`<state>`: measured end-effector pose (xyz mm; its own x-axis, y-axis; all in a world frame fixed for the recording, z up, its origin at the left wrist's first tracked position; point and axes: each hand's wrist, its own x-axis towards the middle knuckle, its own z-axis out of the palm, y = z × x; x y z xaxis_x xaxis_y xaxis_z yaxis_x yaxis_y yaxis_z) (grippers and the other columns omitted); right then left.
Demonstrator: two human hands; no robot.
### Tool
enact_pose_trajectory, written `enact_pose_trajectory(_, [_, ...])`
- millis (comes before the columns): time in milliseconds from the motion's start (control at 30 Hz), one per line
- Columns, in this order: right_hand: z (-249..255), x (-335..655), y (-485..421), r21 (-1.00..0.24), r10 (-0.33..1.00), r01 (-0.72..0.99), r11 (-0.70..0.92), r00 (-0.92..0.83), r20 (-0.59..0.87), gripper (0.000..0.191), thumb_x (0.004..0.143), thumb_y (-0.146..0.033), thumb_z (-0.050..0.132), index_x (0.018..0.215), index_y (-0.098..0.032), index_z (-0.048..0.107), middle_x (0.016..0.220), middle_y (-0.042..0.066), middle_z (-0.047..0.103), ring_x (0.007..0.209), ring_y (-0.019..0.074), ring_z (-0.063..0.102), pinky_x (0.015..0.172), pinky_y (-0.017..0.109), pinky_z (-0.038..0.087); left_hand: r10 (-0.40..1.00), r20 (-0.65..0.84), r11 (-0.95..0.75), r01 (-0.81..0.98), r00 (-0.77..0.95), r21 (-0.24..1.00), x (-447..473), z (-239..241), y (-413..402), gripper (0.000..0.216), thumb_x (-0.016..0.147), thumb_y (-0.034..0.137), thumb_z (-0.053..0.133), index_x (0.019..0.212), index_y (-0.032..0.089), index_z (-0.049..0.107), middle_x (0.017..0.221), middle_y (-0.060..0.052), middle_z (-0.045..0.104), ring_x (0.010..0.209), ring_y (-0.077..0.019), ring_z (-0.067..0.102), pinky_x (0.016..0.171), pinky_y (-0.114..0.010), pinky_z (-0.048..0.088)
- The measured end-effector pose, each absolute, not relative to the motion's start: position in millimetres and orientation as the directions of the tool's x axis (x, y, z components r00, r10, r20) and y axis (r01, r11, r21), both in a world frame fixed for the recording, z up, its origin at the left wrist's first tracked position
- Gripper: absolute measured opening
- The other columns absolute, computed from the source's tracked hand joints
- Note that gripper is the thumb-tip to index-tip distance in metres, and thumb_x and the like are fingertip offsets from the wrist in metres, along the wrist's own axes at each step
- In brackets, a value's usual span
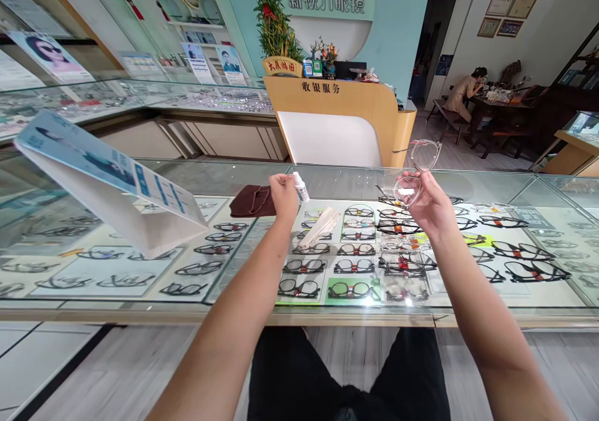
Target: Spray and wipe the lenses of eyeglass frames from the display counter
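My right hand (433,206) holds a pair of clear-rimmed glasses (425,156) up above the glass counter, one lens over the other and tilted. In my left hand (284,195) is a small white spray bottle (301,187), pinched at its side and leaning; its label is too small to read. A dark brown pouch (253,201) with a cord lies on the counter just left of that hand. Below the bottle rests a pale, folded cloth or slim case (321,227); which one I cannot tell. Rows of glasses (355,250) show through the glass under both hands.
A white and blue folded display card (112,181) stands on the counter at left. Beyond is a wooden cashier desk (337,93) with a plant (276,28). Far right, a person (463,96) sits at a dark table. The counter's front edge (346,316) runs close before my legs.
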<state>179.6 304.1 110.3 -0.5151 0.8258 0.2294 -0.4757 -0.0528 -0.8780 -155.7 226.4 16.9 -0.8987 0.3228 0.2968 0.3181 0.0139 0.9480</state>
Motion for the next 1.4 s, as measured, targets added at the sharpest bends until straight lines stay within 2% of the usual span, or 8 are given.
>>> enact_pose_trajectory(133, [108.9, 180.3, 304.6, -0.884, 0.825, -0.464, -0.048, -0.518, 0.227, 0.043, 0.075, -0.057, 0.090, 0.092, -0.032, 0.060, 0.113, 0.000, 0.075, 0.123, 0.0243, 0.066, 0.102, 0.042, 0.053, 0.455, 0.197, 0.078, 0.259, -0.869, 0.963, -150.1, 8.6, 231.7, 0.033, 0.071, 0.027, 0.080, 0.093, 0.025, 0.054, 0.089, 0.000, 0.061, 0.083, -0.0184, 0.059, 0.078, -0.031, 0.046])
enact_pose_trajectory(400, [105.7, 179.4, 301.5, -0.879, 0.799, -0.469, -0.085, -0.559, 0.222, 0.042, 0.075, -0.056, 0.092, 0.095, -0.032, 0.063, 0.113, 0.000, 0.077, 0.117, 0.0216, 0.069, 0.101, 0.039, 0.055, 0.707, 0.057, -0.067, 0.013, -0.705, 0.998, -130.4, 32.8, 229.9, 0.023, 0.073, 0.031, 0.067, 0.077, 0.024, 0.046, 0.066, 0.005, 0.043, 0.060, -0.0130, 0.044, 0.063, -0.029, 0.041])
enact_pose_trajectory(667, [102.5, 177.8, 297.4, -0.861, 0.759, -0.496, -0.110, -0.601, 0.249, 0.039, 0.077, -0.053, 0.092, 0.095, -0.032, 0.065, 0.112, 0.000, 0.078, 0.115, 0.0209, 0.070, 0.097, 0.037, 0.058, 0.956, 0.127, -0.197, -0.257, -0.264, 0.946, -74.2, 71.4, 203.7, 0.053, 0.071, 0.041, 0.085, 0.065, 0.023, 0.035, 0.059, 0.008, 0.034, 0.049, -0.0060, 0.026, 0.049, -0.023, 0.030])
enact_pose_trajectory(900, [99.6, 173.3, 294.1, -0.863, 0.710, -0.484, -0.143, -0.658, 0.251, 0.037, 0.078, -0.050, 0.093, 0.092, -0.030, 0.066, 0.105, 0.000, 0.081, 0.104, 0.0177, 0.072, 0.095, 0.032, 0.060, 0.980, 0.197, -0.160, -0.546, 0.010, 0.823, -50.5, 76.8, 194.3, 0.085, 0.068, 0.054, 0.096, 0.058, 0.020, 0.020, 0.046, 0.011, 0.014, 0.040, -0.0035, 0.017, 0.039, -0.017, 0.026])
enact_pose_trajectory(1000, [99.4, 170.2, 290.4, -0.864, 0.708, -0.480, -0.150, -0.662, 0.245, 0.037, 0.074, -0.050, 0.095, 0.090, -0.029, 0.068, 0.100, 0.000, 0.081, 0.098, 0.0170, 0.072, 0.092, 0.031, 0.059, 0.972, 0.216, -0.133, -0.541, 0.093, 0.830, -49.0, 76.0, 195.9, 0.090, 0.072, 0.082, 0.081, 0.052, 0.020, 0.019, 0.041, 0.009, 0.014, 0.036, -0.0047, 0.019, 0.038, -0.021, 0.023])
enact_pose_trajectory(1100, [100.2, 167.9, 286.1, -0.876, 0.708, -0.457, -0.155, -0.670, 0.225, 0.038, 0.071, -0.049, 0.097, 0.087, -0.028, 0.069, 0.096, 0.000, 0.079, 0.096, 0.0165, 0.071, 0.090, 0.029, 0.058, 0.973, 0.186, -0.093, -0.511, 0.134, 0.855, -48.4, 76.1, 197.7, 0.092, 0.073, 0.107, 0.043, 0.045, 0.022, 0.022, 0.037, 0.006, 0.014, 0.033, -0.0069, 0.021, 0.038, -0.025, 0.022])
enact_pose_trajectory(1233, [99.9, 166.0, 281.3, -0.904, 0.699, -0.403, -0.140, -0.687, 0.198, 0.041, 0.070, -0.052, 0.097, 0.082, -0.027, 0.067, 0.095, 0.000, 0.078, 0.099, 0.0173, 0.069, 0.091, 0.030, 0.054, 0.980, 0.158, -0.087, -0.462, 0.117, 0.883, -46.4, 76.7, 199.4, 0.094, 0.073, 0.110, 0.016, 0.041, 0.023, 0.025, 0.035, 0.003, 0.017, 0.032, -0.0079, 0.024, 0.040, -0.028, 0.023])
enact_pose_trajectory(1400, [93.9, 161.7, 275.2, -0.955, 0.705, -0.280, -0.093, -0.696, 0.135, 0.046, 0.070, -0.057, 0.095, 0.079, -0.027, 0.062, 0.090, 0.000, 0.078, 0.099, 0.0198, 0.066, 0.088, 0.033, 0.048, 0.984, 0.157, -0.116, -0.385, 0.078, 0.916, -44.0, 77.1, 200.2, 0.092, 0.075, 0.108, 0.019, 0.039, 0.024, 0.026, 0.034, 0.003, 0.017, 0.031, -0.0084, 0.025, 0.041, -0.029, 0.023])
